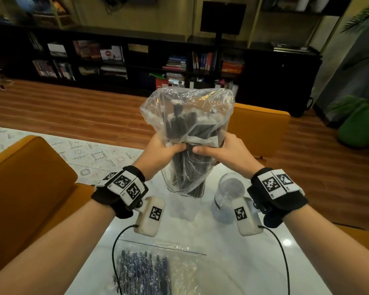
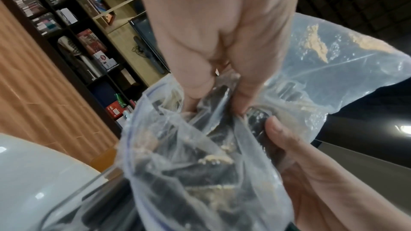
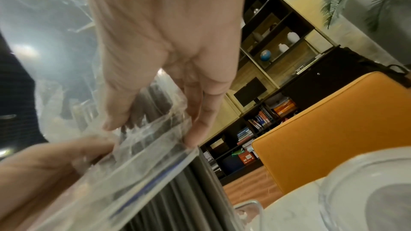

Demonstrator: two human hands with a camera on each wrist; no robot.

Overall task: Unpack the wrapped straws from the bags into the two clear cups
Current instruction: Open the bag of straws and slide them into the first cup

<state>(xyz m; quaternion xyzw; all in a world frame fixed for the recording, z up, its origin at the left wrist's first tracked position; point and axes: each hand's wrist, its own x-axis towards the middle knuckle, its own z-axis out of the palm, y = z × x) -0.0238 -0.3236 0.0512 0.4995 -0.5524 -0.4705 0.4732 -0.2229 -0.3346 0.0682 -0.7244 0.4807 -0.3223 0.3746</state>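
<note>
I've got both hands up on the clear plastic bag [image 1: 188, 116], turned mouth-down over the left clear cup [image 1: 184, 196]. My left hand [image 1: 158, 154] has its grip pinched on the bag's gathered middle, thumb in front, fingers curled behind. My right hand [image 1: 226, 152] is doing the same from the other side, thumb tip nearly meeting the left thumb. Black wrapped straws [image 1: 188, 167] stand in a bundle, their lower ends down inside that cup, their tops under the puffed-up plastic. From the right wrist I can see the bag's zip strip [image 3: 142, 169] bunched around the bundle, with bare straws showing below it. The second clear cup [image 1: 228, 196] stands just to the right on the white counter [image 1: 243, 262], nothing visible inside it. Closer to me, a second zip bag of straws [image 1: 145, 271] lies flat on the counter. Orange chairs [image 1: 26, 179] stand around the counter.
</note>
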